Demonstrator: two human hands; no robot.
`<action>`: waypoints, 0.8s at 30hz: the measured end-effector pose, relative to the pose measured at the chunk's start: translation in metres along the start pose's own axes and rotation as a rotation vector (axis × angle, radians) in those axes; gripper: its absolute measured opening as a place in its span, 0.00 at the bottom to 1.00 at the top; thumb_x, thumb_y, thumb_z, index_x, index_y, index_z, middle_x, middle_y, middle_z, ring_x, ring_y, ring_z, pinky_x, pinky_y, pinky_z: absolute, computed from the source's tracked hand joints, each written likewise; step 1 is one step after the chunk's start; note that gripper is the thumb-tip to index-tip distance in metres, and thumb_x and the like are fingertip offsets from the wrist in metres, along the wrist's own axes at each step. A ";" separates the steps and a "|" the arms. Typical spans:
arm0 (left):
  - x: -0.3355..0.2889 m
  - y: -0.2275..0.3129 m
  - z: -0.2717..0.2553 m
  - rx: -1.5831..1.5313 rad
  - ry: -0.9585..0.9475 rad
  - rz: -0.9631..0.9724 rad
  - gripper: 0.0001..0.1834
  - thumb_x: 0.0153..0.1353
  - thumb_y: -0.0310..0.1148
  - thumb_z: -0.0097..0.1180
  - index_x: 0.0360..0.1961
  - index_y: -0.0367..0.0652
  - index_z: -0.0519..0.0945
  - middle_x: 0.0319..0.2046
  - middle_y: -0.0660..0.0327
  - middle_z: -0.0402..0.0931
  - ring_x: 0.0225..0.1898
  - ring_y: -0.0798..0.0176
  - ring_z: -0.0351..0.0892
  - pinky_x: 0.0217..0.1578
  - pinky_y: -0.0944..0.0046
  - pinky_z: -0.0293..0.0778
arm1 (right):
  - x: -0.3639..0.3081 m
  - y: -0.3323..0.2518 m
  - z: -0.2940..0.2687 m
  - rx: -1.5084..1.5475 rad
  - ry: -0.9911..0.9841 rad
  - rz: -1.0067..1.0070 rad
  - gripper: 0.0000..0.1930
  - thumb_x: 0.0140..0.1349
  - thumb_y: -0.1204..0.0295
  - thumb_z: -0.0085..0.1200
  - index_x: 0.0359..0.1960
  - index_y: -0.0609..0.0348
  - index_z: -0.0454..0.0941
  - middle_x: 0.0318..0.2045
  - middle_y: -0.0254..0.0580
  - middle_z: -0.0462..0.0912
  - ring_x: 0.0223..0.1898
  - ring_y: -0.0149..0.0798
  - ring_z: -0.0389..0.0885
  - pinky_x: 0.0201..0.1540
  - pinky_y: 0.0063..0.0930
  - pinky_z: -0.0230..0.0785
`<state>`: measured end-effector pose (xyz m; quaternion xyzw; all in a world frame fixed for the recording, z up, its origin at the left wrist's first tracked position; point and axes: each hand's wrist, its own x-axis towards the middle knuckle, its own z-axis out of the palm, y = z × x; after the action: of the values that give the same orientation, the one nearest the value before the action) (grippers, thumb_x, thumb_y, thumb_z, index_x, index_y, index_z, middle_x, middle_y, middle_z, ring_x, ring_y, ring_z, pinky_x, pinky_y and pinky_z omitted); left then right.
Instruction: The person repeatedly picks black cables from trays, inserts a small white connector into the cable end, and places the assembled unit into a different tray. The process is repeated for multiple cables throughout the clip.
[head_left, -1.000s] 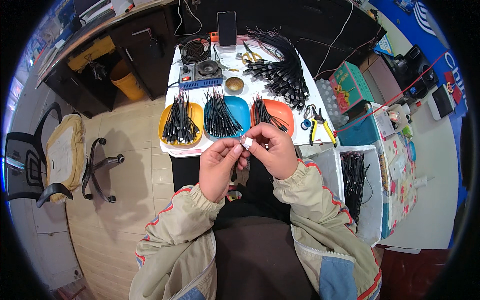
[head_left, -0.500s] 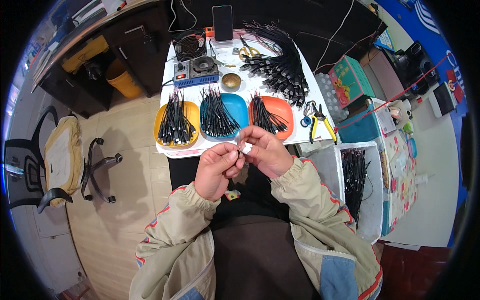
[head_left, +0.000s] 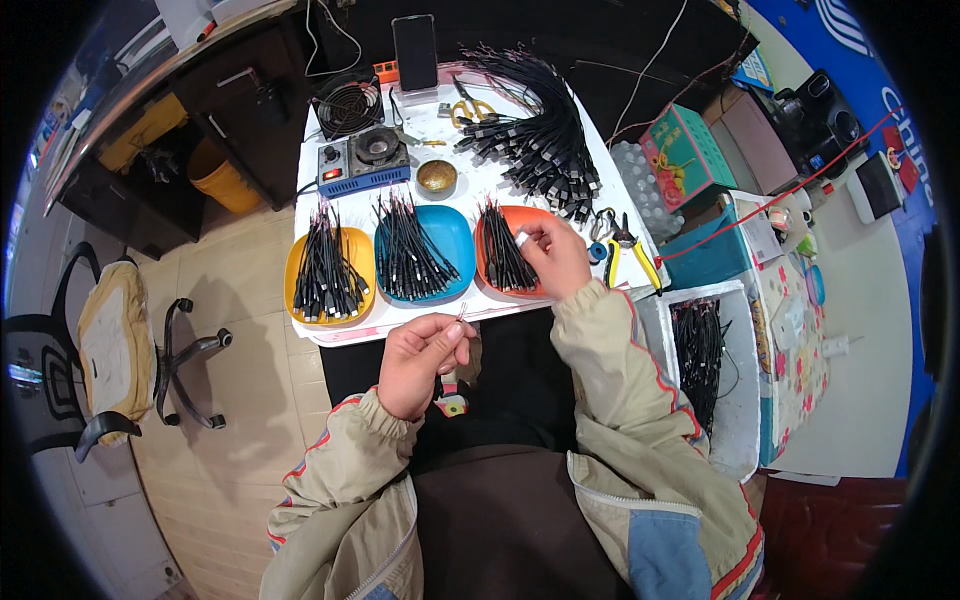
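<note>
Two hands, a left hand (head_left: 428, 362) and a right hand (head_left: 560, 260), are showing at one white table (head_left: 470, 185), where three trays, a yellow tray (head_left: 361, 242), a blue tray (head_left: 457, 235) and an orange tray (head_left: 524, 215), are holding three bunches of black cables (head_left: 412, 250), while a fourth bunch (head_left: 545, 140) is lying on the table and a fifth bunch (head_left: 698, 350) is filling one white box (head_left: 742, 410), the single cables overlapping too much for counting. One phone (head_left: 415, 52), one fan (head_left: 350, 105), one blue heating device (head_left: 365, 175), one round container (head_left: 436, 177), one pair of scissors (head_left: 472, 108) and one pair of yellow-handled pliers (head_left: 622, 242) are sharing the tabletop, and one wheeled chair (head_left: 115, 335), one orange bin (head_left: 222, 180) and one fruit-printed carton (head_left: 686, 160) are standing around it.
</note>
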<state>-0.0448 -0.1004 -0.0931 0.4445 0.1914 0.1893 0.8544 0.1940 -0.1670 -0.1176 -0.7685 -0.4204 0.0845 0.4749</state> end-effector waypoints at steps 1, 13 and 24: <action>0.001 -0.001 0.000 -0.009 -0.004 -0.006 0.09 0.68 0.29 0.50 0.39 0.32 0.78 0.23 0.63 0.75 0.20 0.79 0.59 0.21 0.77 0.54 | 0.010 0.009 0.001 -0.089 -0.027 0.011 0.06 0.55 0.76 0.57 0.34 0.65 0.79 0.28 0.44 0.80 0.30 0.37 0.81 0.34 0.29 0.73; -0.004 -0.004 -0.002 -0.084 0.094 0.085 0.06 0.66 0.27 0.51 0.38 0.34 0.77 0.24 0.61 0.76 0.20 0.77 0.61 0.22 0.76 0.56 | 0.026 0.043 0.016 -0.227 -0.158 0.040 0.06 0.53 0.74 0.58 0.29 0.65 0.81 0.22 0.45 0.83 0.25 0.39 0.82 0.32 0.30 0.74; -0.007 -0.003 0.004 -0.111 0.181 0.209 0.09 0.66 0.25 0.52 0.43 0.31 0.78 0.37 0.54 0.81 0.38 0.68 0.80 0.40 0.69 0.77 | 0.012 -0.021 -0.007 -0.024 0.112 -0.137 0.05 0.55 0.75 0.58 0.32 0.63 0.80 0.28 0.43 0.78 0.24 0.37 0.77 0.30 0.28 0.70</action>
<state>-0.0483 -0.1077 -0.0922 0.3952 0.2097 0.3270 0.8324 0.1934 -0.1585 -0.0941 -0.7471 -0.4459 0.0034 0.4930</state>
